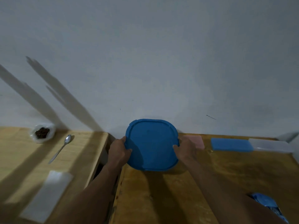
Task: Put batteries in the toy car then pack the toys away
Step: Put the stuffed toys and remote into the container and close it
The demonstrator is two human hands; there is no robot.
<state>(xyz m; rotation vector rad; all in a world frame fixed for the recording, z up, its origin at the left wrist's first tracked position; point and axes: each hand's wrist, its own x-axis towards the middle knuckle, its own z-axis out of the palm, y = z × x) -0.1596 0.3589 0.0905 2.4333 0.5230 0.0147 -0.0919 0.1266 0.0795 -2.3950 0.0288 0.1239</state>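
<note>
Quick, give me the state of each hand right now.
Left hand: closed on the left edge of the blue lid.
Right hand: closed on the lid's right edge.

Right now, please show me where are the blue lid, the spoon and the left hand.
blue lid [152, 145]: head view, middle of its flat top.
spoon [67, 139]: head view, on the bowl end near the wall.
left hand [119, 151]: head view, back of the hand gripping the lid's left edge.
</note>
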